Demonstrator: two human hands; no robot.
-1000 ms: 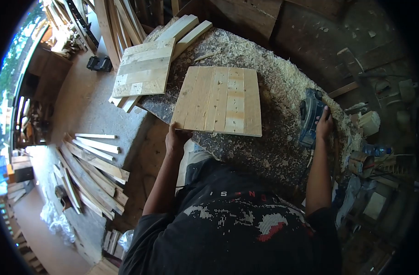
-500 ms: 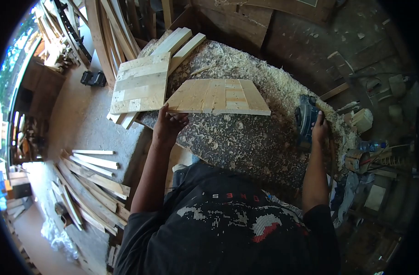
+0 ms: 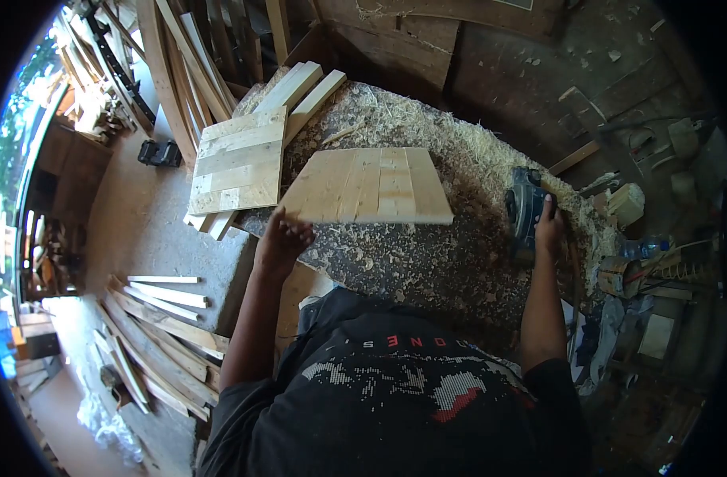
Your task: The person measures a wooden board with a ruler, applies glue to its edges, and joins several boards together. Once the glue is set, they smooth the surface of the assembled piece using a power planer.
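Note:
A trapezoid panel of joined pale wood strips [image 3: 371, 184] lies over the shavings-strewn workbench [image 3: 403, 274], its near edge slightly blurred. My left hand [image 3: 282, 245] holds that panel at its near left corner, thumb at the edge and the other fingers curled below. To the right, my right hand [image 3: 549, 230] grips a dark blue-green electric planer [image 3: 526, 208], which rests on the bench among shavings. Just left of the trapezoid panel, a squarer panel of joined strips [image 3: 238, 159] lies on some wooden battens [image 3: 316, 103].
Curly wood shavings [image 3: 459, 131] pile along the bench's far edge. Loose strips and boards [image 3: 161, 334] lie at lower left. Long planks [image 3: 169, 79] lean at upper left. On the right are a plastic bottle [image 3: 644, 248] and a coil spring [image 3: 681, 270].
The trapezoid panel has shifted towards me with my left hand at its corner. My right hand stays on the planer. The whole view has tilted slightly.

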